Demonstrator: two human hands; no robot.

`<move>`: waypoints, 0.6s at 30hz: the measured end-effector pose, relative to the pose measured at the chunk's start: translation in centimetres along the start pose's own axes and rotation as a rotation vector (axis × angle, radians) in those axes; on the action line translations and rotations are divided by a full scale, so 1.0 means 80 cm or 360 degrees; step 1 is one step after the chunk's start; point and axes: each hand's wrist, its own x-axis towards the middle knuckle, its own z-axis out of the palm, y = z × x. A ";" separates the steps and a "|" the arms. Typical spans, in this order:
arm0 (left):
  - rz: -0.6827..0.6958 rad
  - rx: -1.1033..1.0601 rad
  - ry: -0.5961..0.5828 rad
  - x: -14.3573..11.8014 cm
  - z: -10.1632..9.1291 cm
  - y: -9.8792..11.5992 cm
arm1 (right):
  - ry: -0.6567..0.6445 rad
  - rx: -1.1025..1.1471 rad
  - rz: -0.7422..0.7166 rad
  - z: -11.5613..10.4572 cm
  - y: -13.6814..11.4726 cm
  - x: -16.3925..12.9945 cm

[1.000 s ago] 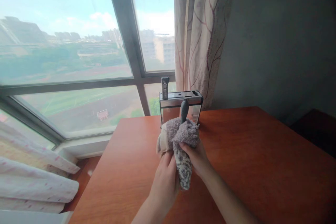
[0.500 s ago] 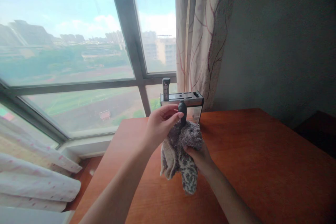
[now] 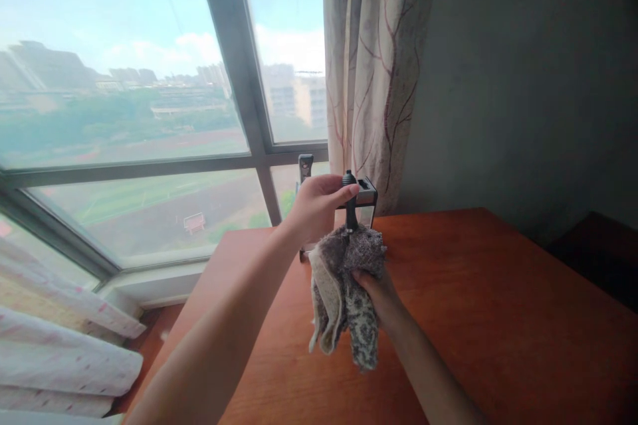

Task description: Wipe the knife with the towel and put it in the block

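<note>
The cloth (image 3: 343, 285) is rough, fuzzy grey terry. The table (image 3: 498, 319) is smooth, semi-gloss reddish wood. The knife block (image 3: 367, 194) looks like shiny metal.

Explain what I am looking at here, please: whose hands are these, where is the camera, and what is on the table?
There is no machine. The camera sits on a person's head and looks forward and down, so the two bare arms coming in from the bottom edge are that person's own. The left hand grips the dark handle of a tool whose lower part is hidden inside a grey fluffy cloth. The right hand clasps that cloth around it from below, and the loose ends hang down. Behind them, on the reddish wooden table, stands a metal slotted holder with another handle sticking up from it. Further back are a big window and a patterned curtain.
</note>
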 end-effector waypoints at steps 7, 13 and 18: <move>0.0298 0.0420 0.0265 0.043 -0.015 0.018 | -0.0077 -0.0221 -0.0017 -0.022 0.010 -0.012; 0.0552 0.0423 0.0457 0.088 -0.043 0.042 | -0.0152 -0.0350 0.0041 -0.038 0.019 -0.023; 0.0830 0.0442 0.0596 0.126 -0.067 0.075 | -0.0184 -0.0366 0.0083 -0.038 0.024 -0.027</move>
